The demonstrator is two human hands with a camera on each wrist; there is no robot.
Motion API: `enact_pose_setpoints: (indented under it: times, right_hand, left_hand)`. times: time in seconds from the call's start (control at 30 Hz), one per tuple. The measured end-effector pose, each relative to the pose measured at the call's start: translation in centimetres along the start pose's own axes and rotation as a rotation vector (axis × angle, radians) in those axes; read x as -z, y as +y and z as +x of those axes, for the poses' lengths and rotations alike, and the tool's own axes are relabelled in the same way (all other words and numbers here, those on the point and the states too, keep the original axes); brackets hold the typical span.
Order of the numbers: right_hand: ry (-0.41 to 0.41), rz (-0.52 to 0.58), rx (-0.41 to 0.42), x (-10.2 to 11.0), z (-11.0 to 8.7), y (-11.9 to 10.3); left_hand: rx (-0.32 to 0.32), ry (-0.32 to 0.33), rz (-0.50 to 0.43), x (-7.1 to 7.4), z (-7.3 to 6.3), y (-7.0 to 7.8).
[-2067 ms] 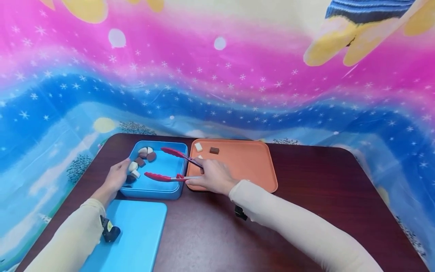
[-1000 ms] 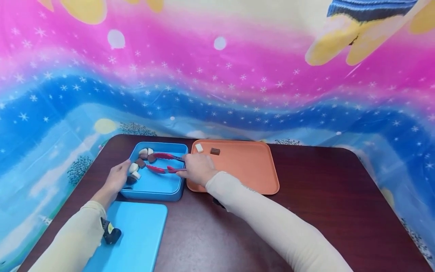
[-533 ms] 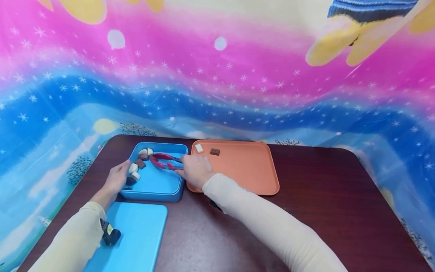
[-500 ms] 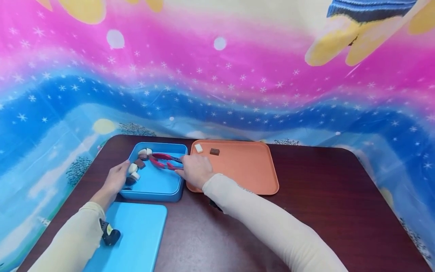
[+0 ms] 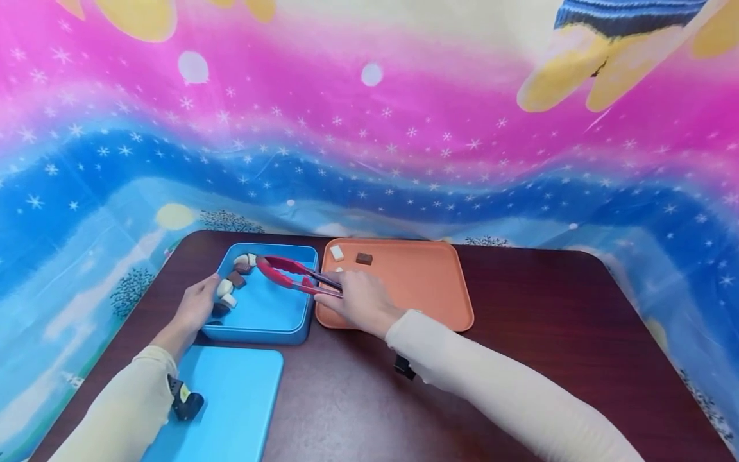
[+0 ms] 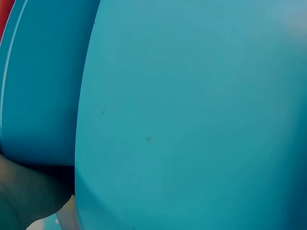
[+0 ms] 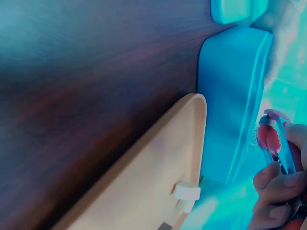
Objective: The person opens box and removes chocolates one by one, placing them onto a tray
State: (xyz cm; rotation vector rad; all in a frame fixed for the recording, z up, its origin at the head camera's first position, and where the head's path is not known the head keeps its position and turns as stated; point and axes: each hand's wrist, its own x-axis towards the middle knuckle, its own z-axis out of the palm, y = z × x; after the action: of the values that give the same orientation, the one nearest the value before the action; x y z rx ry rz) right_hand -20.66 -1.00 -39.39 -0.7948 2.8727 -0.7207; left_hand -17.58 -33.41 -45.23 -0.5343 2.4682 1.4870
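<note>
In the head view my right hand (image 5: 365, 301) grips red-tipped tongs (image 5: 283, 273) over the blue box (image 5: 256, 335). The tongs' tips are brought together around a small brown piece (image 5: 262, 262) that looks like chocolate. Along the box's left side lie several brown and white pieces, among them a brown block (image 5: 237, 278) and a white one (image 5: 225, 287). My left hand (image 5: 193, 305) holds the box's left wall, thumb by the rim. The right wrist view shows curled fingers (image 7: 280, 184) around the tongs. Mostly a blue lid (image 6: 192, 115) fills the left wrist view.
An orange tray (image 5: 421, 282) touches or nearly touches the box's right side. On it are a white block (image 5: 337, 253), a brown block (image 5: 364, 258) and another white piece, partly hidden by my hand. The blue lid (image 5: 242, 391) lies in front of the box. A patterned cloth hangs behind the table.
The spread tongs went down into the box and their tips came together on the brown piece. Since then my right hand has risen and moved right. My left hand stays at the box.
</note>
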Motion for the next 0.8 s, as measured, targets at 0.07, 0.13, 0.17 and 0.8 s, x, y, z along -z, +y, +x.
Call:
enact_pose_setpoints:
  times: [0.07, 0.13, 0.17, 0.8]
  right_hand:
    - [0.001, 0.023, -0.011, 0.4, -0.9, 0.7]
    - [0.004, 0.056, -0.036, 0.9, -1.8, 1.1]
    - [0.004, 0.079, -0.051, 1.1, -2.3, 1.4]
    - [0.098, 0.199, -0.136, 4.1, -9.5, 8.3]
  left_hand:
    - [-0.002, -0.005, 0.002, -0.1, -0.1, 0.0]
    - [-0.013, -0.007, 0.003, -0.1, -0.1, 0.0]
    - [-0.018, -0.010, 0.004, 0.0, -0.1, 0.0]
    - [-0.011, -0.009, 0.005, -0.1, -0.1, 0.1]
